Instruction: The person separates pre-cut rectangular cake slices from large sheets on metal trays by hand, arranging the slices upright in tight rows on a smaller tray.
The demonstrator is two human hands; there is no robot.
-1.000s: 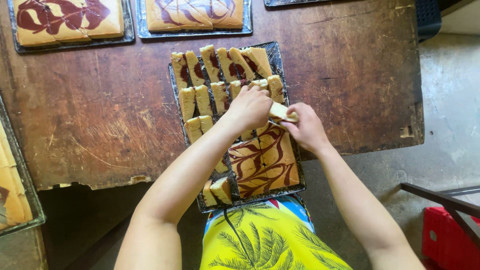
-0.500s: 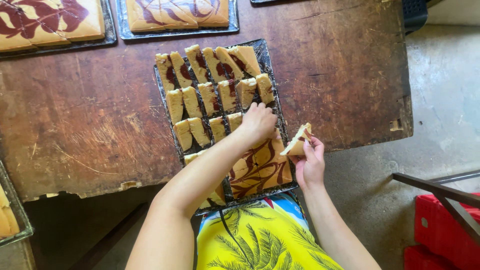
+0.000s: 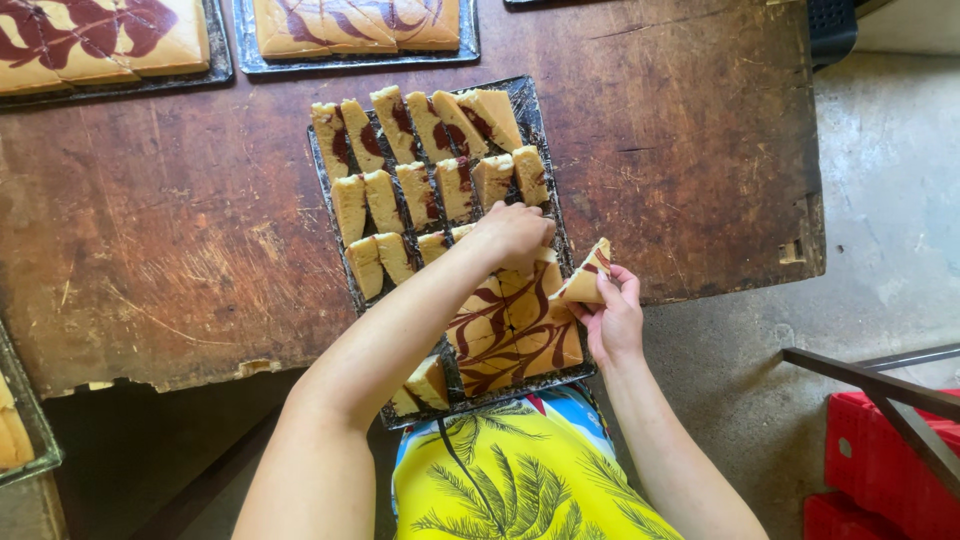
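My right hand (image 3: 612,318) grips a cut marble cake slice (image 3: 585,282) lifted just off the dark tray's (image 3: 520,95) right edge, long axis tilted up-right, while my left hand (image 3: 512,232), nearer the uncut slab (image 3: 505,335), presses loosely curled on it.

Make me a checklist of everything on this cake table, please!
Surface: worn brown wooden table, chipped near edge.
Job's things: dark tray of marbled cake, far part cut into slices, near part an uncut slab.
Clutter: two more cake trays at far edge; another at left.
Hands: left hand on the cake; right hand holds a cut piece.
Cables: nothing seen.
Surroundings: concrete floor, red crates.
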